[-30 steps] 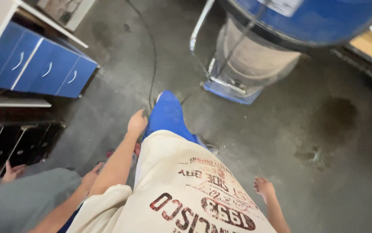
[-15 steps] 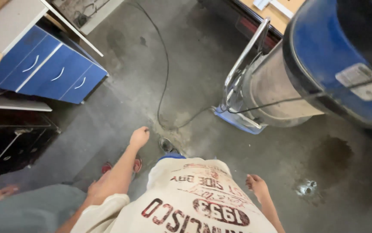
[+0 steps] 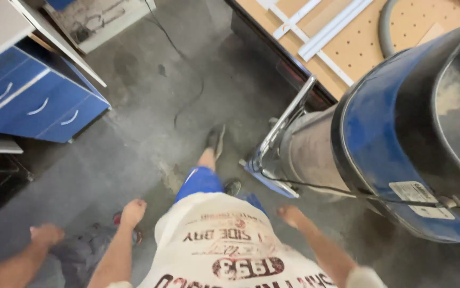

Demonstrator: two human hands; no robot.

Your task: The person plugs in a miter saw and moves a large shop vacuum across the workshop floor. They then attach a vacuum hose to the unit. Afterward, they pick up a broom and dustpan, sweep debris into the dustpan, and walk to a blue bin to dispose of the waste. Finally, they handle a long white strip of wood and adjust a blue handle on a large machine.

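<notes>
Blue drum (image 3: 379, 160) of the big dust machine is much closer to me now than a moment ago. It fills the right side, and I see down into its dusty top. Before, it stood farther off. I am stepping forward over the grey floor (image 3: 150, 101), one leg out in front, so I am walking right past it.

My left hand (image 3: 133, 211) hangs by my hip. It looks loosely curled and holds nothing. My right hand (image 3: 290, 215) swings beside my shirt, just near the drum's metal frame (image 3: 286, 125) but not touching it. It is blurry, so I cannot tell if those fingers are spread or closed. It looks empty too.

Another person's hand (image 3: 46, 234) shows low on the left, with a dark bag or cloth under it that I cannot make out.

Blue drawers (image 3: 32, 104) sit on the left, cut off by the edge. A wooden table (image 3: 379, 37) with small holes is up top. A thin black cable (image 3: 187, 101) snakes over the floor.
</notes>
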